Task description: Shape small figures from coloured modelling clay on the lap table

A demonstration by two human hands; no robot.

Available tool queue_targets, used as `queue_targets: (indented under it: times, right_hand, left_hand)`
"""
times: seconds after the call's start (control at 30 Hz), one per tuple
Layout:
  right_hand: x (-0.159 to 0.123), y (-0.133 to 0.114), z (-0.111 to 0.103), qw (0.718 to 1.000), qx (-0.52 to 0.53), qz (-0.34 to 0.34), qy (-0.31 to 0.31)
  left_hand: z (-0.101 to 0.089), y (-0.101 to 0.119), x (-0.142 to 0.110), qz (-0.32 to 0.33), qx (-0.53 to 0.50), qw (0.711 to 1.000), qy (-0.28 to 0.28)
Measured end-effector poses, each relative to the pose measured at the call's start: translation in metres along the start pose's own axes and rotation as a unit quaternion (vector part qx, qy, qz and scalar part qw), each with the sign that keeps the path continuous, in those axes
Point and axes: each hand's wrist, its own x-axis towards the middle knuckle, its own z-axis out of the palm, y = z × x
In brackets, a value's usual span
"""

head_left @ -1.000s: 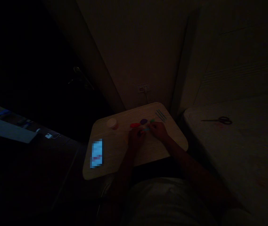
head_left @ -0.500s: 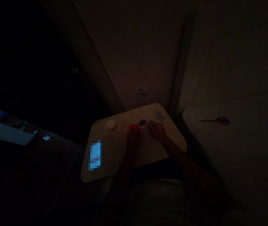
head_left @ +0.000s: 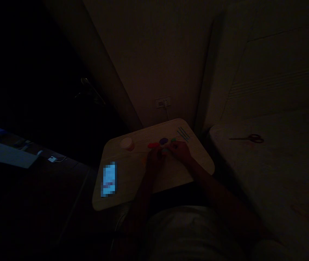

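Left hand (head_left: 154, 158) and right hand (head_left: 180, 149) curl at a blue piece (head_left: 165, 150), hold too dark to tell; work seems unfinished, sticks (head_left: 183, 133) lying apart beyond the grip.

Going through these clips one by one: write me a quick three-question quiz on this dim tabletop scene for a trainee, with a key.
1. True or false: the scissors lie off the light wood-grain table, on the pale surface to its right.

2. What colour is the piece lying between the red piece and the green piece?
A) yellow
B) purple
C) white

3. Which of the person's hands is nearer the green piece?

Key:
1. True.
2. B: it is the purple piece.
3. The right hand.
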Motion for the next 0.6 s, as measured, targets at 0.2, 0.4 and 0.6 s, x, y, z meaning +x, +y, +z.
queue_targets:
  times: [0.2, 0.4, 0.6]
  right_hand:
    - [-0.0012, -0.0041, -0.0010, 0.997, -0.072, 0.013, -0.019]
    - [-0.0020, -0.0068, -0.0017, 0.996, -0.088, 0.012, -0.028]
    - [-0.0002, -0.0014, -0.0026, 1.000, 0.017, -0.004, 0.015]
  left_hand:
    - [0.0004, -0.0009, 0.0009, 0.002, 0.005, 1.000, -0.003]
    - [-0.0001, 0.0003, 0.0019, 0.022, 0.015, 1.000, -0.010]
    - [0.0008, -0.0021, 0.0033, 0.033, 0.035, 0.999, -0.005]
